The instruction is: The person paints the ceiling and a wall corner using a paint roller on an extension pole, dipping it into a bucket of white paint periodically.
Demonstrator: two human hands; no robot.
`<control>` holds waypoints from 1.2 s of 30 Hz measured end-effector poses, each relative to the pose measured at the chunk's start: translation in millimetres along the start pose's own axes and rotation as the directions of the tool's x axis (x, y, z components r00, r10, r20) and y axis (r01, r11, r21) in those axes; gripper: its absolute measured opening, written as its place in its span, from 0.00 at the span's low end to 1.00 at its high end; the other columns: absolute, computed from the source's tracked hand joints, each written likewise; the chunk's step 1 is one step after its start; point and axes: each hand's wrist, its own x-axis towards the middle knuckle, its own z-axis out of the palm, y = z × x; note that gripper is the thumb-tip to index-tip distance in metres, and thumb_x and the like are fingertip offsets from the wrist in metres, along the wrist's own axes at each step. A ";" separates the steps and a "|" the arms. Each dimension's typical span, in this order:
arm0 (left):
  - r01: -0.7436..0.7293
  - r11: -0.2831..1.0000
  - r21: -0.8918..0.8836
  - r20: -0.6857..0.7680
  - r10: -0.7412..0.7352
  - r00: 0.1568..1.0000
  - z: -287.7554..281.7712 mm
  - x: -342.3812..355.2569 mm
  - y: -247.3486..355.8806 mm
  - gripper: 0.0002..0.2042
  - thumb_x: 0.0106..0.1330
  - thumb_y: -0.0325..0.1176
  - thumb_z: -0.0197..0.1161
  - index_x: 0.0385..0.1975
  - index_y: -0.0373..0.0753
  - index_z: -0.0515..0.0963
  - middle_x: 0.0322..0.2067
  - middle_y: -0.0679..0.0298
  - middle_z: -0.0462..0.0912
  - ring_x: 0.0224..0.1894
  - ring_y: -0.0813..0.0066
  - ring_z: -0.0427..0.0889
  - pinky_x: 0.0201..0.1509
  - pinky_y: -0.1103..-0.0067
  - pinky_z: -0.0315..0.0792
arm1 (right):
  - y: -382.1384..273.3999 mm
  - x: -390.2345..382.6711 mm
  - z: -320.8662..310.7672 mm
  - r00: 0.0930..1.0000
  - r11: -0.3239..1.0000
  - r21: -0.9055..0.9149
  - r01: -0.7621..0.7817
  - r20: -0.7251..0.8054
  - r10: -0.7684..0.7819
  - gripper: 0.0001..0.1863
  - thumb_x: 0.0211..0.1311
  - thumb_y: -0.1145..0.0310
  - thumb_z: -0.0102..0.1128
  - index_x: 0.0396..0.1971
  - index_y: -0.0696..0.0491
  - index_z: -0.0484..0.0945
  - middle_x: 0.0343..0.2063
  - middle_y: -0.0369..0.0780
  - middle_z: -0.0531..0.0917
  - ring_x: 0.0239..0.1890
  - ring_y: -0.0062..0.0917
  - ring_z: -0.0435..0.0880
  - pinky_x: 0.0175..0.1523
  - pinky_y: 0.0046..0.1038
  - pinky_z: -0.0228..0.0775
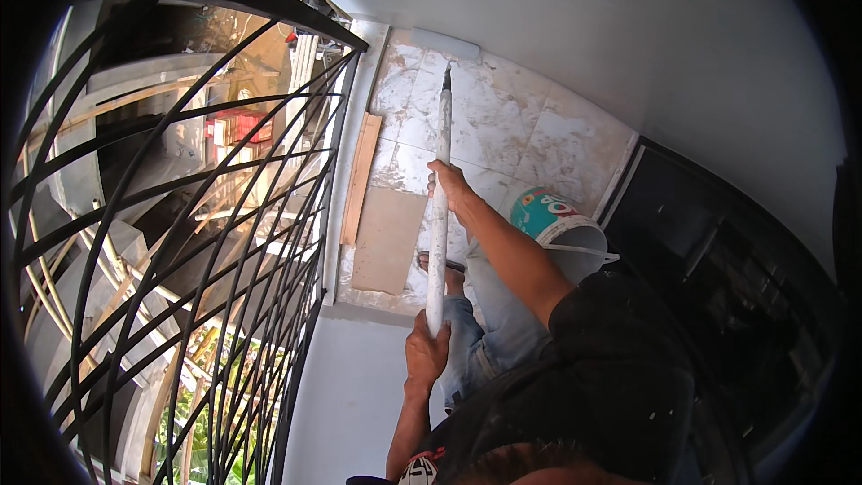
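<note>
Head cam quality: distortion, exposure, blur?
Head view: fisheye bows the black railing's top bar, rim goes black; head view: plants bright, dark panel loses detail; head view: pole, left hand, right hand show no obvious blur.

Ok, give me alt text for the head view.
A person's left hand and right hand grip a pole, apparently with a paint roller at its far end, above smeared floor tiles. A bucket is at right, black railing at left.
</note>
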 end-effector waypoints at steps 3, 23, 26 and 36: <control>0.017 1.000 0.012 0.040 -0.017 0.999 -7.7 6.7 6.4 0.20 0.64 0.36 0.63 0.50 0.30 0.71 0.30 0.37 0.81 0.34 0.39 0.83 0.38 0.60 0.76 | -10.3 -0.3 7.5 1.000 1.000 0.025 0.011 0.007 -0.011 0.10 0.58 0.64 0.62 0.32 0.51 0.71 0.19 0.34 0.71 0.17 0.21 0.70 0.22 0.27 0.67; 0.010 1.000 0.007 -0.027 -0.010 1.000 -51.3 -134.5 -24.8 0.20 0.64 0.35 0.63 0.52 0.32 0.72 0.26 0.45 0.82 0.27 0.51 0.84 0.32 0.66 0.77 | 27.4 -158.4 37.2 0.996 0.997 0.035 0.062 0.068 -0.065 0.10 0.59 0.65 0.60 0.34 0.53 0.71 0.18 0.34 0.70 0.14 0.20 0.70 0.17 0.25 0.64; -0.017 1.000 -0.004 -0.022 0.017 1.000 -72.3 -169.9 -38.1 0.20 0.64 0.35 0.64 0.52 0.32 0.72 0.24 0.47 0.82 0.25 0.53 0.84 0.31 0.67 0.76 | 52.1 -188.6 40.8 0.988 0.990 0.115 0.080 0.126 -0.094 0.10 0.60 0.65 0.59 0.36 0.52 0.70 0.18 0.33 0.69 0.14 0.19 0.69 0.17 0.25 0.63; -0.274 0.958 0.084 -0.073 0.281 0.957 -109.7 -118.3 -118.5 0.21 0.64 0.37 0.63 0.53 0.31 0.71 0.29 0.41 0.82 0.31 0.43 0.83 0.35 0.61 0.76 | 70.5 -155.1 89.6 0.970 0.975 0.070 0.209 0.113 -0.216 0.09 0.59 0.65 0.60 0.31 0.51 0.70 0.19 0.34 0.70 0.16 0.21 0.70 0.19 0.27 0.66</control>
